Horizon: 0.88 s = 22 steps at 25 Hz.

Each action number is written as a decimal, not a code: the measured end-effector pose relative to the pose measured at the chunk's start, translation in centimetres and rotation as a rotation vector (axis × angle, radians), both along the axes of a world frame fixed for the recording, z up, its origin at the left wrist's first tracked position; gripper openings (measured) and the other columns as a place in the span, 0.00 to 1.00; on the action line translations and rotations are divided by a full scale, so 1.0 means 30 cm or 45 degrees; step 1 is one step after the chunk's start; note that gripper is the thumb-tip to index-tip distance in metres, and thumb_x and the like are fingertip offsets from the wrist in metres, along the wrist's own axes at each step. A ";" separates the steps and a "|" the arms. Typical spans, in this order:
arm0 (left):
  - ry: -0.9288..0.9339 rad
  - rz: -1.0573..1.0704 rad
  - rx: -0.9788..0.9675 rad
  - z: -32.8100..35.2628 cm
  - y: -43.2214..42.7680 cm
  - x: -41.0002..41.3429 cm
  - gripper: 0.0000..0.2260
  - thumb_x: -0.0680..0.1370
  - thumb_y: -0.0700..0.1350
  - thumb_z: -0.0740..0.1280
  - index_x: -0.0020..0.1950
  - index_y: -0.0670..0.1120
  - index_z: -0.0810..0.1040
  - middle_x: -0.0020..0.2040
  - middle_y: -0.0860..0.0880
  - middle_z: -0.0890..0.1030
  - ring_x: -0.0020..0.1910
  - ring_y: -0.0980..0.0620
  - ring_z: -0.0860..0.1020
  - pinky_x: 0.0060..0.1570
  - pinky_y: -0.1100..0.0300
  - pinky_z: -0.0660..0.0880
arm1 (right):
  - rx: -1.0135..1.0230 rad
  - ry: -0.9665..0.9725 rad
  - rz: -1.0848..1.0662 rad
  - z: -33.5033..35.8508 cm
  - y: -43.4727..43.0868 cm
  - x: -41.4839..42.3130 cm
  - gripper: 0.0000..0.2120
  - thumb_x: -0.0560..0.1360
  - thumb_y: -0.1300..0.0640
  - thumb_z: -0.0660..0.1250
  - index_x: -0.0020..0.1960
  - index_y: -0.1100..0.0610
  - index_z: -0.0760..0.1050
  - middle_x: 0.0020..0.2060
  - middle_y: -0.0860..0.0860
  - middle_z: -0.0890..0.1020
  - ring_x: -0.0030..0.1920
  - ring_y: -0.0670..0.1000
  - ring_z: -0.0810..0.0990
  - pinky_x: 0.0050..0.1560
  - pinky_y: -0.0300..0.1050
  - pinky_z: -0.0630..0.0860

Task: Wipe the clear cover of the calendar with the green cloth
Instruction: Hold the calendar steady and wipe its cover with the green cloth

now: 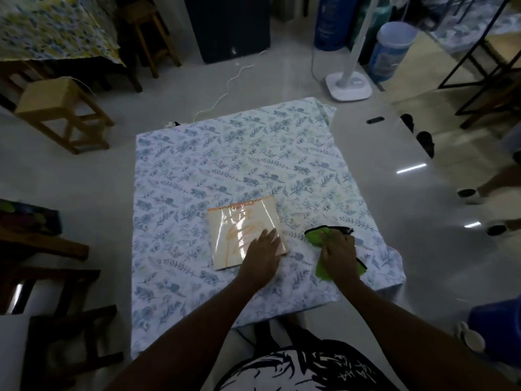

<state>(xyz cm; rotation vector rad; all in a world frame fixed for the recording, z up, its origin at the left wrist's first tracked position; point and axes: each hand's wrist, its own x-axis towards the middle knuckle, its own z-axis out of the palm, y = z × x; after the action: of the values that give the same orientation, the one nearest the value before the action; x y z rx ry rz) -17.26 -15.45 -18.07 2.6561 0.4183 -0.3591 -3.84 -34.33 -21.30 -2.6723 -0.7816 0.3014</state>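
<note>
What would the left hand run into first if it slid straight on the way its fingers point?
The left hand already lies on the calendar; sliding on, it would probably cross the glossy clear cover toward the orange spiral binding.

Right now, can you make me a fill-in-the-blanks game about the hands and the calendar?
1. The left hand rests flat on the ____.
2. The right hand lies on the ____ cloth.
3. The cloth lies to the ____ of the calendar.

Missing words: calendar; green; right
</note>
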 end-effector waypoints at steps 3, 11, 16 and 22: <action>-0.076 0.175 0.021 0.012 0.106 -0.083 0.24 0.80 0.50 0.56 0.74 0.40 0.69 0.78 0.42 0.65 0.78 0.42 0.61 0.74 0.43 0.64 | 0.215 -0.098 0.033 0.014 0.068 -0.001 0.18 0.70 0.58 0.58 0.52 0.63 0.81 0.50 0.63 0.81 0.49 0.64 0.78 0.51 0.49 0.64; 0.456 0.258 0.094 0.036 0.423 -0.252 0.31 0.83 0.52 0.57 0.81 0.45 0.45 0.82 0.47 0.44 0.80 0.40 0.44 0.77 0.39 0.52 | 0.098 0.111 0.216 0.060 0.555 -0.067 0.24 0.77 0.58 0.59 0.73 0.53 0.64 0.74 0.59 0.64 0.70 0.67 0.63 0.65 0.59 0.68; 0.476 0.109 0.188 0.017 0.470 -0.253 0.42 0.77 0.63 0.63 0.81 0.48 0.44 0.82 0.48 0.42 0.80 0.39 0.40 0.76 0.37 0.46 | -0.135 -0.042 0.374 0.004 0.617 -0.176 0.24 0.79 0.44 0.53 0.74 0.44 0.58 0.76 0.53 0.61 0.76 0.63 0.56 0.69 0.65 0.61; 0.449 0.078 0.259 0.035 0.455 -0.233 0.44 0.73 0.61 0.70 0.80 0.46 0.51 0.82 0.47 0.45 0.80 0.37 0.42 0.76 0.36 0.49 | -0.184 -0.050 0.787 -0.015 0.538 -0.151 0.23 0.80 0.44 0.48 0.75 0.38 0.51 0.78 0.44 0.51 0.78 0.53 0.45 0.73 0.62 0.54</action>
<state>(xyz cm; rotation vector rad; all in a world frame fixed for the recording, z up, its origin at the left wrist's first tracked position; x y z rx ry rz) -24.24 -1.81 -17.02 2.7690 0.6747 -0.8105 -8.37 -18.18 -21.75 -2.4987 -1.6460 0.4658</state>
